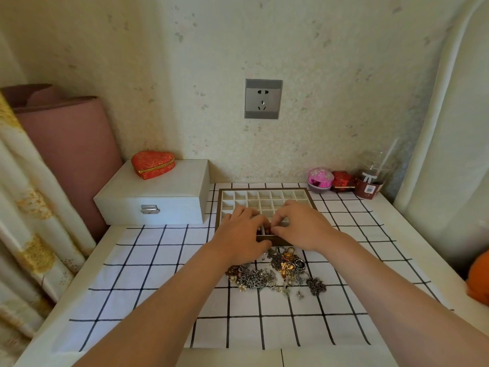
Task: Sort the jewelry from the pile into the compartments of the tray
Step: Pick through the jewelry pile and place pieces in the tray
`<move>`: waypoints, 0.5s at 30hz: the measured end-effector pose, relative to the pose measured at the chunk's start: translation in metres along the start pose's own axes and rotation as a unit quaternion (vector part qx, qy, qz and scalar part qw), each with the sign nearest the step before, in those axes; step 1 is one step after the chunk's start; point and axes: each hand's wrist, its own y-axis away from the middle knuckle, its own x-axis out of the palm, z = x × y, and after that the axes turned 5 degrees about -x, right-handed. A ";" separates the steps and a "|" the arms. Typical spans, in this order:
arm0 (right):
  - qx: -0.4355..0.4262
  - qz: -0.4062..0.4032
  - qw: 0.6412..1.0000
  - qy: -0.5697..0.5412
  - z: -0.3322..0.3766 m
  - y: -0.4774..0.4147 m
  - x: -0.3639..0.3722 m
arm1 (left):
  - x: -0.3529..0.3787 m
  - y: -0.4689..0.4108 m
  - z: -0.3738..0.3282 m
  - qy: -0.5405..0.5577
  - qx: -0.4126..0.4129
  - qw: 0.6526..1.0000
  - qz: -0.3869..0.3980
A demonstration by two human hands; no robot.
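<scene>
A brown-framed tray [264,191] with many small white compartments lies at the back middle of the checked cloth. Just in front of it sits the jewelry pile [277,274]: chains, rings, gold pieces and a dark flower-shaped piece, all tangled. My left hand [242,235] and my right hand [301,225] meet over the tray's near row, fingers curled toward each other. Between their fingertips shows a small reddish-brown piece [267,230], pinched above a front compartment. The hands hide most of the tray's front rows.
A white latched box [156,200] with a red heart-shaped case [153,164] on top stands left of the tray. At the back right are a pink round box [320,180], a red box [342,181] and a cup with a straw [370,178]. An orange object [479,276] lies at the right edge.
</scene>
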 end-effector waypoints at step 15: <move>0.017 -0.016 0.999 0.048 0.004 -0.006 0.003 | 0.000 -0.001 -0.001 0.034 -0.011 0.999 -0.013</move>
